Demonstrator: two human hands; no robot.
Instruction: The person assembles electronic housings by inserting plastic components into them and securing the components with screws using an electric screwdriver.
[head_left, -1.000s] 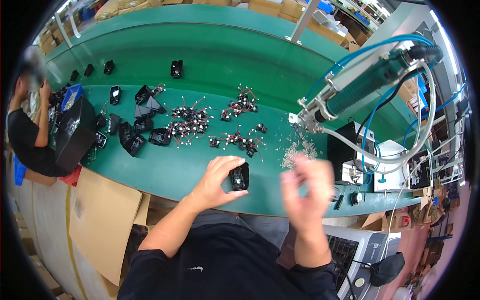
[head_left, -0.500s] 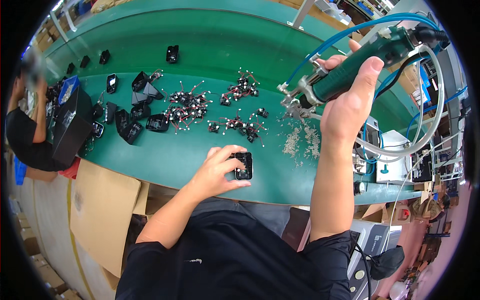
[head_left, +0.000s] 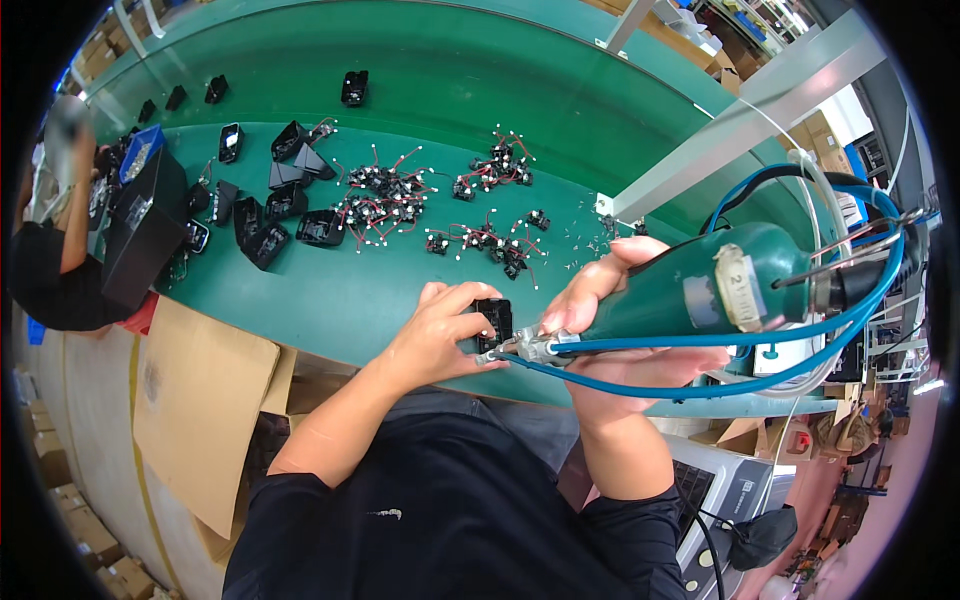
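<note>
I have my left hand (head_left: 440, 335) pressed down on a small black plastic housing (head_left: 495, 318) at the near edge of the green workbench (head_left: 330, 300), fingers curled over its left side and pinching it flat against the surface. My right hand (head_left: 600, 320) is wrapped tight around the green barrel of a pneumatic screwdriver (head_left: 720, 290), whose metal nose (head_left: 520, 347) points left, its tip touching the lower edge of the housing just below my left fingertips. A blue air hose (head_left: 700, 385) loops from the nose back along the tool's underside (it hangs clear of the part, as far as I can see). I judge this to be the fastening step: the bit seems seated, or very nearly so, on a screw point that my fingers hide. The next move, I think, calls for steady pressure along the tool's axis while the left hand holds the housing from twisting. Beyond the grip, farther up the bench, lie clusters of small wired components (head_left: 385, 195) and several more black housings (head_left: 270, 215); a cardboard sheet (head_left: 200, 400) hangs off the bench edge to the left of my forearm.
</note>
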